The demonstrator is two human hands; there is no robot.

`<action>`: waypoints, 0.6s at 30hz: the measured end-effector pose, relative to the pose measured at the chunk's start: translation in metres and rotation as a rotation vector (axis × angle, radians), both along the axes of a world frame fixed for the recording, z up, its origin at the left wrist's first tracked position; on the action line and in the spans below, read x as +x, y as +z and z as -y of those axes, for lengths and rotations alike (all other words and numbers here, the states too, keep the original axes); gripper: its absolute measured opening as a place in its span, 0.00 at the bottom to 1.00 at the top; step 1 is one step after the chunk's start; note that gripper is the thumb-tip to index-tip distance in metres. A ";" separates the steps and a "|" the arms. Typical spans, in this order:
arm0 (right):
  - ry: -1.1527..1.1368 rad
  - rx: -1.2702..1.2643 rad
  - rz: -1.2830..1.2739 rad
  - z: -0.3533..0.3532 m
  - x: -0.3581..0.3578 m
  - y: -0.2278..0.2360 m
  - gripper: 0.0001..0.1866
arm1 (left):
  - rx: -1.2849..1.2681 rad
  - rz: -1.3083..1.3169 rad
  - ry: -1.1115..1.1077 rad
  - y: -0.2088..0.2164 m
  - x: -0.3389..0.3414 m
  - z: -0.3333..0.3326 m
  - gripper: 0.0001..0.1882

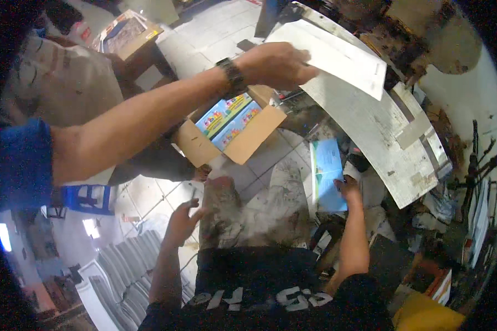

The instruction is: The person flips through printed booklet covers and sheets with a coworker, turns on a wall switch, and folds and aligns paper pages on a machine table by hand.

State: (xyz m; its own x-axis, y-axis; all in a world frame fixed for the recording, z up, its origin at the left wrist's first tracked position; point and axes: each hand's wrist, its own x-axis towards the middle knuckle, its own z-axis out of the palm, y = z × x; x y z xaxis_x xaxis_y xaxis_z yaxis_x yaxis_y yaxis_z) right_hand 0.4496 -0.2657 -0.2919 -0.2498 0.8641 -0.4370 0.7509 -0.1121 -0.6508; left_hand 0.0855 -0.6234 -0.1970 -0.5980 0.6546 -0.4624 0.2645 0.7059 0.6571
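Tiled floor spreads beneath the work; at right we note a pale counter, its broad top lying under white sheets. A co-worker's hand reaches to their near edge; whether it holds them, we cannot tell. Our right hand has its grip closed on the right edge of a blue booklet, beside our right leg, presumably leaving most of the cover unobstructed. Our left hand is half-curled; a slim pale stick seems pinched there, too small to confirm. The carton has flaps spread, we judge, for access to its blue packs.
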 end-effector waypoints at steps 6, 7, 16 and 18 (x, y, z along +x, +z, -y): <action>0.109 0.085 0.298 -0.184 0.012 -0.160 0.31 | -0.157 -0.167 -0.324 -0.055 0.052 0.002 0.41; 0.035 0.078 0.264 -0.212 0.013 -0.172 0.32 | -0.168 -0.165 -0.282 -0.047 0.059 -0.006 0.41; 0.206 0.129 0.377 -0.204 -0.127 -0.167 0.42 | -0.249 -0.195 -0.068 -0.019 0.071 0.027 0.41; 0.427 0.193 0.147 -0.149 -0.128 -0.181 0.42 | -0.302 -0.199 -0.018 -0.020 0.072 0.037 0.41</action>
